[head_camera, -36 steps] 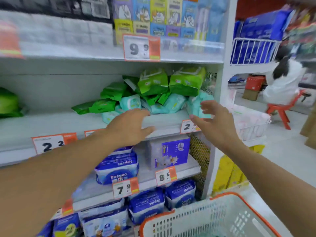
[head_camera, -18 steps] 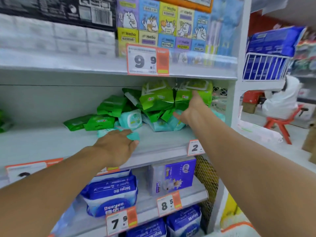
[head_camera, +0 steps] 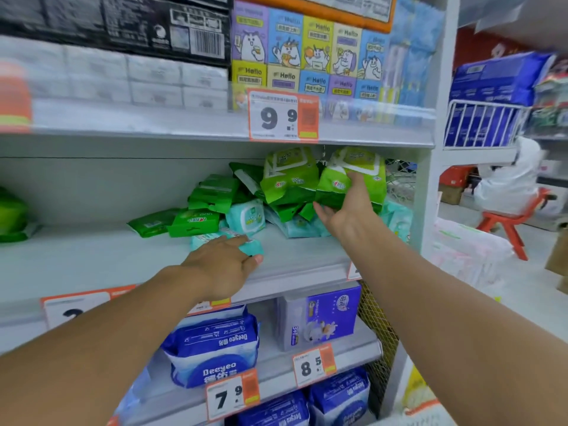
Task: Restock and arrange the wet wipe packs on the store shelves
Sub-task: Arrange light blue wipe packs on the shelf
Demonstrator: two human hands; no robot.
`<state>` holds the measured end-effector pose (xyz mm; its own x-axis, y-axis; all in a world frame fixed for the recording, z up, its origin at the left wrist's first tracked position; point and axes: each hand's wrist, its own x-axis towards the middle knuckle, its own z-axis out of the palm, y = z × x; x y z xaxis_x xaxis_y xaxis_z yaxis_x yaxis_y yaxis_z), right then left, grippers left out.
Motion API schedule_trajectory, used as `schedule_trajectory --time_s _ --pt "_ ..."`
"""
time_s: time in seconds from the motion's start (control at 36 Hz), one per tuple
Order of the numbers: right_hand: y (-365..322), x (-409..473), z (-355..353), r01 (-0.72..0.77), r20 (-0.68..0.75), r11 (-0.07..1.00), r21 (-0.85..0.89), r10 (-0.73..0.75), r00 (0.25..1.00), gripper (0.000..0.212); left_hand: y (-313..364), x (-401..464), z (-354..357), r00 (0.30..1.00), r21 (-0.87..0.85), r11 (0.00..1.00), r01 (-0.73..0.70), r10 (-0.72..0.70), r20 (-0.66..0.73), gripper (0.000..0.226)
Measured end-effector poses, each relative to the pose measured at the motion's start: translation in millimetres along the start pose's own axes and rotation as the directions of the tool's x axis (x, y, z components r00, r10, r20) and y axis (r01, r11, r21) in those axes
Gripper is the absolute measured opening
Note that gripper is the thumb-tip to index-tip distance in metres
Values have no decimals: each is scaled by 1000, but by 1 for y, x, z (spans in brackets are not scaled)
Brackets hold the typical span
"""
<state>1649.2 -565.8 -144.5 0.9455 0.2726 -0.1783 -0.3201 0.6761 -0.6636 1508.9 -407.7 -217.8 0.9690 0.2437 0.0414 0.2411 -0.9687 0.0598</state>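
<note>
Head view, middle shelf (head_camera: 107,259): the wet wipe packs sit in a loose heap toward 1 o'clock of the frame centre, at the right end of the shelf; the left stretch of the shelf shows only a green pack at 9 o'clock (head_camera: 12,215).
Right hand (head_camera: 347,210): reaching into the heap at 1 o'clock, fingers curled up round the lower edge of a large light green pack (head_camera: 362,170), grasping it; the pack stands tilted against the shelf's end.
Second large green pack (head_camera: 289,176): just beside the first, at its 9 o'clock, also leaning, on top of pale teal packs (head_camera: 295,226).
Left hand (head_camera: 221,265): near frame centre, palm down on a small teal pack (head_camera: 250,247) at the shelf's front; the fingers lie over the pack and the thumb tip shows beside it, so it appears to clasp it, though how tightly I cannot tell.
Dark green packs (head_camera: 193,221): lying flat and askew at 11 o'clock of the left hand, some overlapping.
Round-lidded teal pack (head_camera: 246,216): wedged between the dark green ones and the heap.
Done so far: stock is on the shelf, but nothing stands in rows.
Left to do: by my judgement nearly all the arranging, sorting the 3 colours, squaring them up and spreading them leftward.
Other shelves: blue packs (head_camera: 212,348) below, price tag 9.9 (head_camera: 282,116) above.
</note>
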Motion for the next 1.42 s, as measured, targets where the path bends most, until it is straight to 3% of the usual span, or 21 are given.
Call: schedule_trajectory --time_s 0.14,0.19,0.28,0.36,0.53,0.61,0.67,0.78,0.86,1.0,1.03,1.08,1.11,1.17,1.22,1.33,1.42 --pt "6 -38 -23 -51 45 998 -30 52 998 31 -3 -12 -5 997 -98 992 -80 78 -27 45" --pt "8 -55 -32 -56 49 998 -41 58 997 30 -4 -20 -7 985 -234 964 -128 97 -143 36" --pt "13 -82 -45 -62 76 998 -25 64 995 28 -1 -33 -13 950 -466 876 -129 -25 -310 31" --pt "25 -111 -61 -77 65 996 -36 79 995 25 3 -43 -21 930 -641 757 -126 -134 -341 39" --pt "62 -150 -78 -139 123 987 -83 149 981 14 2 -57 -35 929 -837 547 -36 -290 -230 61" --pt "74 -159 -78 -171 161 977 -126 190 968 20 -4 -71 -34 935 -872 488 36 -324 -143 65" --pt "80 -163 -78 -179 180 970 -165 208 961 22 -7 -81 -32 940 -924 378 64 -335 -72 64" --pt "92 -172 -82 -153 297 946 -287 240 924 32 -16 -103 -39 941 -992 116 40 -338 -2 40" --pt "96 -179 -79 -156 375 918 -365 298 878 46 -31 -129 -49 945 -1000 -2 0 -327 1 52" --pt "105 -186 -64 -118 477 834 -540 418 773 66 -90 -191 -48 934 -1000 12 25 -357 19 91" --pt "109 -189 -59 -101 494 799 -593 460 738 80 -102 -206 -46 931 -999 11 34 -363 28 88" --pt "123 -197 -50 -44 511 720 -693 533 674 97 -116 -243 -41 945 -990 102 101 -320 64 55" --pt "132 -204 -45 -4 525 684 -729 563 639 93 -123 -262 -38 950 -974 159 163 -291 112 40" --pt "152 -222 -31 82 542 609 -789 627 560 60 -137 -302 -27 941 -928 244 281 -261 217 35" --pt "177 -245 -17 165 515 506 -847 699 496 36 -156 -342 -11 913 -902 232 364 -282 295 37" --pt "240 -281 -3 273 438 353 -895 808 394 38 -188 -415 28 838 -880 122 458 -388 383 40" --pt "287 -302 -4 256 361 287 -923 876 319 42 -205 -458 47 795 -852 94 515 -423 434 35"
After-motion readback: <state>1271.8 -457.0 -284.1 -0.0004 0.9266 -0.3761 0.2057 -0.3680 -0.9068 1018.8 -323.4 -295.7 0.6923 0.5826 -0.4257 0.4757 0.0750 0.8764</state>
